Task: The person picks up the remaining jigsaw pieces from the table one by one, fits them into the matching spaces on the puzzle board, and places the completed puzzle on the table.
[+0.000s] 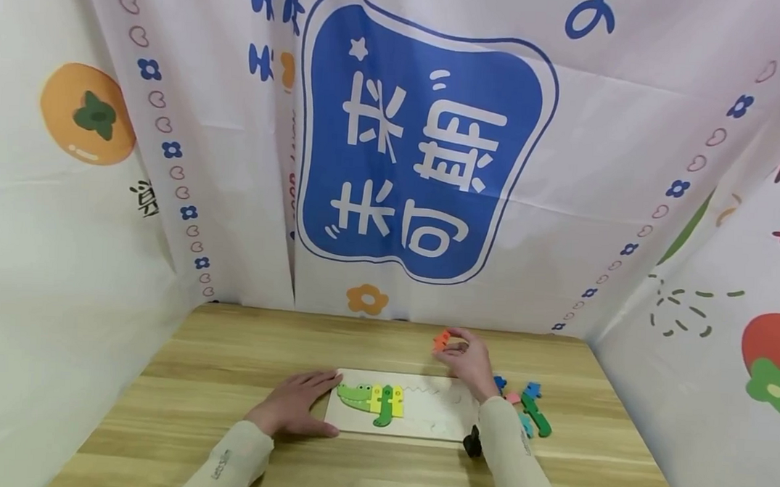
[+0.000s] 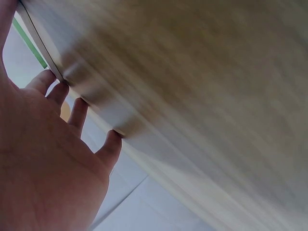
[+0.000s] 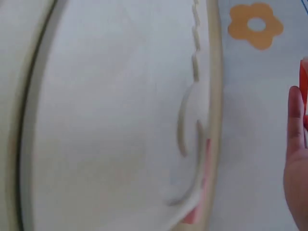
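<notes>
Your right hand grip pinches the small orange wooden puzzle piece: light, stiff, prob. smooth, so hold its flat edges.

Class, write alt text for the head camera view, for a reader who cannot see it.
A right hand pinches an orange puzzle piece above a white puzzle board on a wooden table, while the left hand rests flat at the board's left edge. Green and yellow crocodile pieces fill the board's left part.
</notes>
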A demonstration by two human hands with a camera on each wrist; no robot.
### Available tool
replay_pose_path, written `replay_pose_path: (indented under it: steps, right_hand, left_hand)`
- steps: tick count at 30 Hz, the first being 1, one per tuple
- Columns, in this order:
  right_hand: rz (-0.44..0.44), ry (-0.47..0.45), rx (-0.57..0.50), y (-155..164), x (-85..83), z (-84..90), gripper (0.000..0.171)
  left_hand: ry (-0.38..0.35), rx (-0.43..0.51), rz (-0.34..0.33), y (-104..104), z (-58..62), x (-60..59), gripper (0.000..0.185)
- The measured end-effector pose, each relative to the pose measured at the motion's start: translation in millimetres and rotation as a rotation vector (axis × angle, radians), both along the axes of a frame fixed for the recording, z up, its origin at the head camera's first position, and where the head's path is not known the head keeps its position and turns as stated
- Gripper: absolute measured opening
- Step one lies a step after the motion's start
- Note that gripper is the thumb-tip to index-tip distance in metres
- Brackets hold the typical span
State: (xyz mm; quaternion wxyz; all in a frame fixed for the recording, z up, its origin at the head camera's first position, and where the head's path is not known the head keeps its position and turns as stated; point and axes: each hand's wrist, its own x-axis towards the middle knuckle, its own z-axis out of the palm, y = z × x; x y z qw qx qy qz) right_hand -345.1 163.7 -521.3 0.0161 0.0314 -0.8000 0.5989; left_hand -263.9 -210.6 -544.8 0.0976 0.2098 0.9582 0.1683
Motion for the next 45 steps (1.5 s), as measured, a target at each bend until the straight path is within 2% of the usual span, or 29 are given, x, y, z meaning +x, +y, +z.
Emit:
replay_pose_path:
  steps: [2, 6, 9, 13, 17, 20, 22, 27, 30, 33, 37, 45]
  right_hand:
    - [0.049, 0.108, 0.053, -4.5, 7.4, 7.4, 0.066]
    - [0.15, 0.4, 0.19, -13.5, 22.6, 22.4, 0.069]
    - [0.201, 0.545, 0.248, -18.6, 31.8, 31.3, 0.07]
    - [0.234, 0.608, 0.282, -21.8, 39.4, 37.6, 0.071]
    - [0.244, 0.621, 0.29, -22.6, 44.0, 38.9, 0.072]
    - [0.248, 0.598, 0.275, -22.6, 46.8, 38.4, 0.072]
    - [0.251, 0.545, 0.268, -22.8, 48.4, 37.6, 0.071]
    - [0.285, 0.317, 0.349, -24.9, 50.5, 30.7, 0.065]
    - [0.354, 0.185, 0.389, -26.0, 51.9, 19.5, 0.063]
    - [0.424, 0.091, 0.416, -27.9, 52.9, 8.3, 0.064]
    - [0.474, 0.044, 0.458, -31.7, 54.0, -2.5, 0.064]
    - [0.469, 0.039, 0.5, -35.0, 50.7, -17.1, 0.063]
  left_hand:
    - [0.0, -0.003, 0.001, 1.2, 0.4, -0.4, 0.104]
    - [0.005, -0.014, 0.009, 3.0, 2.6, -0.6, 0.104]
    - [0.003, -0.021, 0.013, 3.2, 2.9, -0.7, 0.103]
    - [-0.003, -0.024, 0.014, 3.0, 1.3, -0.6, 0.103]
    - [-0.006, -0.022, 0.015, 2.6, -1.3, 0.4, 0.104]
    - [-0.006, -0.025, 0.011, 2.0, -4.4, 0.5, 0.104]
    - [-0.004, -0.026, 0.004, 1.5, -6.2, 0.0, 0.105]
    - [0.004, -0.018, 0.005, 2.4, -5.1, -3.2, 0.104]
    - [0.001, -0.027, 0.015, 2.8, -3.9, -3.5, 0.105]
    - [-0.002, -0.027, 0.018, 2.0, -2.5, -3.7, 0.105]
    - [0.0, -0.024, 0.015, 1.3, -1.8, -3.1, 0.105]
    - [0.0, -0.038, 0.02, 2.1, -3.2, -4.1, 0.105]
